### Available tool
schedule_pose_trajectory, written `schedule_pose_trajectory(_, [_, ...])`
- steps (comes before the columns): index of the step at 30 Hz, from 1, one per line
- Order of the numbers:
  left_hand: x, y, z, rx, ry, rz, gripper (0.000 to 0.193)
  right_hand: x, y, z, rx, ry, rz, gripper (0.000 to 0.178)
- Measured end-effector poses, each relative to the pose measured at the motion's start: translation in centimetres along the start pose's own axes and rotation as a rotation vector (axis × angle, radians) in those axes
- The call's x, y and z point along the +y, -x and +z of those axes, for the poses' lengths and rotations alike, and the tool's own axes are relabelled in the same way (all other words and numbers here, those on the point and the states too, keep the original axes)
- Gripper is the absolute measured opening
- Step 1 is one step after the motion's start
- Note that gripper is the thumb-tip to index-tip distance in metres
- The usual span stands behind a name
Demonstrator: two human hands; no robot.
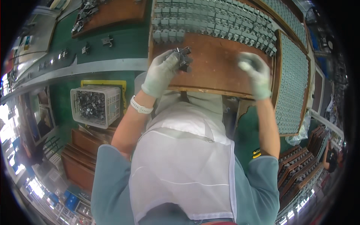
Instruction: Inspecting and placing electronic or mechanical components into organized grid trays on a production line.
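Note:
My left hand, in a pale glove, is closed on several small dark metal parts above the near left part of a brown wooden tray. My right hand, gloved too, hovers over the tray's right side; motion smears its fingers, and I cannot tell whether anything is in them. Beyond both hands, dense rows of small grey metal pieces fill the far part of the tray. The left end of the nearest row stands close to my left hand.
A white plastic basket of metal parts stands at the left. Loose parts lie on the green table, near another brown board. A filled tray stands at the right. Stacked trays sit lower right, brown boards lower left.

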State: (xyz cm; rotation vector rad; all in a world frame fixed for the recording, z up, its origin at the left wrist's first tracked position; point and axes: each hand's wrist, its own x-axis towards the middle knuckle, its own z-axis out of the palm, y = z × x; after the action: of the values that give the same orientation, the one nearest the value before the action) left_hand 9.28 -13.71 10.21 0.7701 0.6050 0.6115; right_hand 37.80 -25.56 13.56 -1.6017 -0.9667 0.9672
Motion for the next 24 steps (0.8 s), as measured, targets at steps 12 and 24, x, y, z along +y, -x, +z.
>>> schedule_pose_trajectory(12, [-3.2, 0.0, 1.2, 0.067, -0.151, -0.068, 0.047, 0.5, -1.1, 8.9, -0.207, 0.030, -0.188, 0.030])
schedule_pose_trajectory(24, [-0.1, -1.2, 1.9, 0.007, -0.518, -0.295, 0.040, 1.6, -0.4, 8.3, -0.222, 0.311, -0.247, 0.024])
